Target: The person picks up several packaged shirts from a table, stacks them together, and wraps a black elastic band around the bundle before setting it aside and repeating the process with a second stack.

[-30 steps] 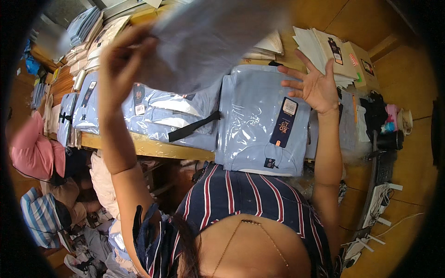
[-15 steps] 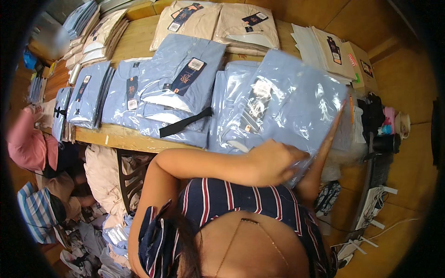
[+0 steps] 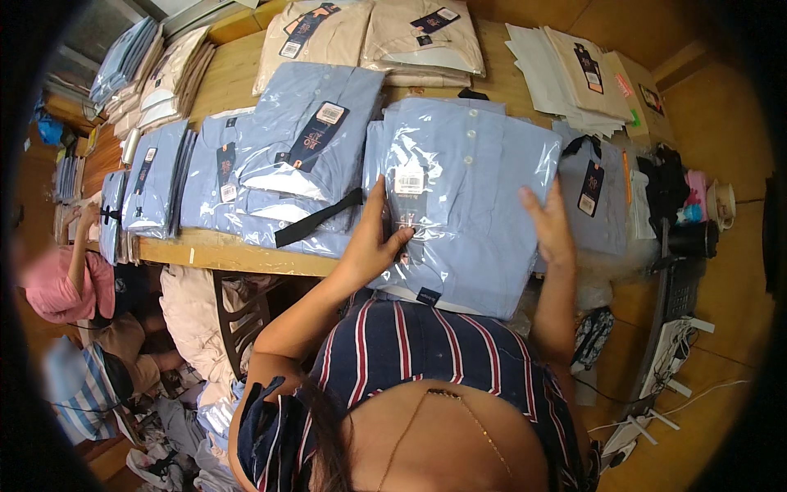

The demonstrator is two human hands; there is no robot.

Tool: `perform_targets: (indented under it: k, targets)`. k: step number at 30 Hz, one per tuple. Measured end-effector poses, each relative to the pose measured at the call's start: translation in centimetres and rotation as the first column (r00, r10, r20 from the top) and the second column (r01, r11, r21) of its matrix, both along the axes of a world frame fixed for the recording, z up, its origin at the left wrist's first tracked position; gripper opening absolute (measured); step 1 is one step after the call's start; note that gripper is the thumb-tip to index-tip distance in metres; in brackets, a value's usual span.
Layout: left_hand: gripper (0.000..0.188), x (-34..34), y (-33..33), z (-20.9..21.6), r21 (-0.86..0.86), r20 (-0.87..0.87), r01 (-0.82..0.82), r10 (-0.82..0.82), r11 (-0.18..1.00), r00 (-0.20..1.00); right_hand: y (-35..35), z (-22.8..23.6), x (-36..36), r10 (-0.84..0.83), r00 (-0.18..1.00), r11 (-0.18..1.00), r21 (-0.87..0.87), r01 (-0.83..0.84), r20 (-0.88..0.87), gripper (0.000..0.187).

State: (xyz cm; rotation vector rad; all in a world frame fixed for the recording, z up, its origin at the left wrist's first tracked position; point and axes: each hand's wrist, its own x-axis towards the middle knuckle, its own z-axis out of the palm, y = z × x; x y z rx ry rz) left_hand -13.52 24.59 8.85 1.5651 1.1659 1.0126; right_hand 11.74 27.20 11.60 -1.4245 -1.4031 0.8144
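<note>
A folded light blue shirt in a shiny clear bag [image 3: 484, 221] is between my two hands, with buttons and a dark hang tag showing through the plastic. My left hand [image 3: 379, 238] grips its left side, the thumb lying over the front near the tag. At the right edge, my right hand [image 3: 549, 220] holds it with the thumb on top. Other bagged blue shirts lie behind it. To the left, a stack of bagged blue shirts [image 3: 316, 90] has a black strip [image 3: 320, 218] lying on its near part. On the right is another blue shirt [image 3: 605, 209] with a dark tag.
Bagged beige shirts [image 3: 422, 41] lie at the far side of the table [image 3: 238, 259]. White sheets [image 3: 529, 70] and a beige shirt [image 3: 578, 70] sit at far right. Co-workers [image 3: 70, 287] are at the left, near heaped clothes [image 3: 184, 435]. A chair [image 3: 239, 316] stands below the table edge.
The bagged shirt has turned more upright and moved left and nearer. My left hand has shifted from its lower right to its left side; my right hand now shows at the right edge.
</note>
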Motion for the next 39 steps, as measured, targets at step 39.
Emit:
perform_targets:
  k: [39]
  targets:
    - [0.009,4.3,3.0,14.1,0.253,0.012,0.702,-0.728,0.666,0.686,-1.7,-0.6,-1.2,0.200,0.886,0.967,-0.229,-0.110,0.419,0.057]
